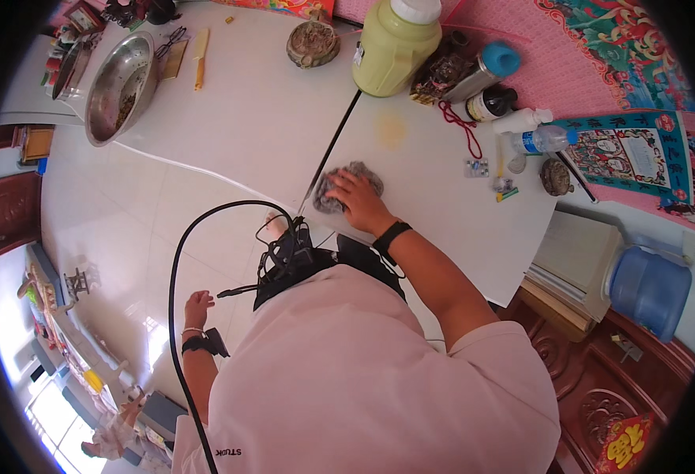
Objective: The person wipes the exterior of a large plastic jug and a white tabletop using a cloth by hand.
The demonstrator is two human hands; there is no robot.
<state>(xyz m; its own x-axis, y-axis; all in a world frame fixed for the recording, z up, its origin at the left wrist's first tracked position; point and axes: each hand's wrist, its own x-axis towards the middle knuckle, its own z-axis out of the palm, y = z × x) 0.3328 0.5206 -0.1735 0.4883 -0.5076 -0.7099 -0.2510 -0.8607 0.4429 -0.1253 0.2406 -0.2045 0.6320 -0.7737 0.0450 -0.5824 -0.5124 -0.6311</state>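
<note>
My right hand (356, 198) lies spread over a crumpled grey cloth (368, 173), pressing it on the white tabletop (442, 207) near its front edge. Just left of the cloth, a dark seam (335, 142) crosses the table. Beyond the cloth, a pale yellowish stain (391, 130) marks the surface below a large yellow-green plastic jug (392, 53) with a white lid. My left hand (199, 302) hangs at my side over the floor, fingers loosely bent, touching nothing visible. A black cable arches between that hand and the table.
A steel bowl (119, 89) with scraps stands at the left, near a yellow-handled knife (200, 59). A carved round ornament (313, 44), a blue-capped flask (478, 71), a plastic bottle (543, 139) and blister packs (476, 167) stand or lie on the table. A person (110, 435) is in the far background.
</note>
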